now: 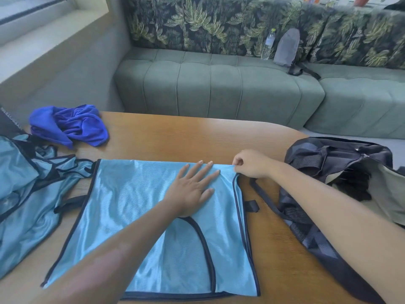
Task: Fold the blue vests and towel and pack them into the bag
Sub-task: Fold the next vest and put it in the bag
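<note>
A light blue vest [122,207] with dark trim lies flat on the wooden table [175,134] in front of me. My left hand [192,189] presses flat on its upper right part, fingers spread. My right hand [252,164] pinches the vest's far right corner. More light blue vests [24,191] lie crumpled at the left. A royal blue towel [72,126] sits bunched at the far left of the table. The dark bag [341,172] lies open at the right, its straps trailing toward me.
A green tufted sofa [219,84] with leaf-print cushions runs behind the table. A water bottle [268,43] and a grey pouch [287,48] stand on it. A window sill is at the upper left.
</note>
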### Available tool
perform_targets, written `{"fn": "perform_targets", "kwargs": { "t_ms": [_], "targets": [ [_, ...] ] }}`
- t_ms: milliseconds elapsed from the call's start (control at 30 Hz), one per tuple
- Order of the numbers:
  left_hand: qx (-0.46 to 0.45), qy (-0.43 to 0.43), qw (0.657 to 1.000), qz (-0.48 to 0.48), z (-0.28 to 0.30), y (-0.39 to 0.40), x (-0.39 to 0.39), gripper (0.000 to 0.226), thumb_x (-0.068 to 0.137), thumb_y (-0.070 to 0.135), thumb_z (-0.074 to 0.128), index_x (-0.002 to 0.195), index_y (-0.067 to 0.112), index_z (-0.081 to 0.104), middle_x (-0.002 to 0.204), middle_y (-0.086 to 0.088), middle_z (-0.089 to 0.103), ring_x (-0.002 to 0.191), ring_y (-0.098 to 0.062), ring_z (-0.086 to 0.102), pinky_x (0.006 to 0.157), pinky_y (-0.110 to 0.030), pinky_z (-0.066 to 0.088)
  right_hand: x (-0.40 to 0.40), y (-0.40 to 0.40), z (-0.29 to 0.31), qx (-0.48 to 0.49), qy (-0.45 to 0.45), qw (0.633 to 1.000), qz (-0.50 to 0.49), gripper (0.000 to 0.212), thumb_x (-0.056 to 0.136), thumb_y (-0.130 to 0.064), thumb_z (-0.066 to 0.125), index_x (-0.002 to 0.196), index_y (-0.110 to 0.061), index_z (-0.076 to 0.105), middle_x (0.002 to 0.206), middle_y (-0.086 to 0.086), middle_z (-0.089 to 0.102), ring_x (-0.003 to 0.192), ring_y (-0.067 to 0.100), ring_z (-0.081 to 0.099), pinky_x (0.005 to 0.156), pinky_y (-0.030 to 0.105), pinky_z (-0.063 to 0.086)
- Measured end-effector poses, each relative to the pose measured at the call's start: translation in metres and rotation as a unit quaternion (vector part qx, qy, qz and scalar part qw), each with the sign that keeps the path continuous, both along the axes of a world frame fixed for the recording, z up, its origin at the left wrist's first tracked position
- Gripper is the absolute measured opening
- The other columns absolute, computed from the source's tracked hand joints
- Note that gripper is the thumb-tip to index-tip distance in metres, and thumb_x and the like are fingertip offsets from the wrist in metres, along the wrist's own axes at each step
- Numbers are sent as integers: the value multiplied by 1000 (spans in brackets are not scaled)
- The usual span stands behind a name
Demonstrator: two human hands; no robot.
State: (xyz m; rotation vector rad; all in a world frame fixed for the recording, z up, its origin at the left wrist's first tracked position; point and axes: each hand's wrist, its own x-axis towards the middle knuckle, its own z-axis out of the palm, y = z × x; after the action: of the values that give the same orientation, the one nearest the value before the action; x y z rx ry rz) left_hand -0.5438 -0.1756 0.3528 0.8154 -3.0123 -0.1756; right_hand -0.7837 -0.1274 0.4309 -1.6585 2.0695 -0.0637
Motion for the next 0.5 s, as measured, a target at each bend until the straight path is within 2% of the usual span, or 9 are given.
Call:
{"fn": "perform_targets", "kwargs": {
  "t_ms": [100, 200, 333, 500],
  "targets": [
    [-5, 0, 1000, 4, 1, 1, 0, 59, 104, 55, 6, 161, 42, -4, 171, 11, -9, 157, -15, -11, 127, -45, -3, -7, 5, 5, 12, -3, 1000, -4, 6, 92, -25, 64, 88, -27, 68, 92, -13, 64, 89, 12, 59, 77, 27, 48],
    [-6, 3, 1000, 4, 1, 1, 0, 59, 105, 55, 6, 161, 42, -4, 171, 11, -8, 157, -15, -11, 127, -45, -3, -14, 11, 6, -2, -40, 999, -25, 4, 90, -29, 69, 90, -25, 70, 90, -14, 65, 85, 10, 59, 73, 26, 45],
    [-5, 0, 1000, 5, 2, 1, 0, 59, 105, 56, 6, 161, 42, -8, 171, 11, -10, 157, -15, -13, 127, -45, -3, -15, 18, 1, -46, -167, 977, -122, 13, 88, -28, 75, 88, -15, 73, 84, -5, 72, 77, 9, 61, 70, 24, 46],
    [-3, -6, 1000, 6, 3, 1, 0, 60, 104, 56, 4, 160, 43, -10, 170, 12, -12, 156, -14, -15, 127, -45, -3, -10, 25, -9, -62, -310, 927, -201, 10, 91, -11, 68, 92, -2, 71, 96, 16, 74, 81, 18, 64, 70, 26, 53]
  ]
}}
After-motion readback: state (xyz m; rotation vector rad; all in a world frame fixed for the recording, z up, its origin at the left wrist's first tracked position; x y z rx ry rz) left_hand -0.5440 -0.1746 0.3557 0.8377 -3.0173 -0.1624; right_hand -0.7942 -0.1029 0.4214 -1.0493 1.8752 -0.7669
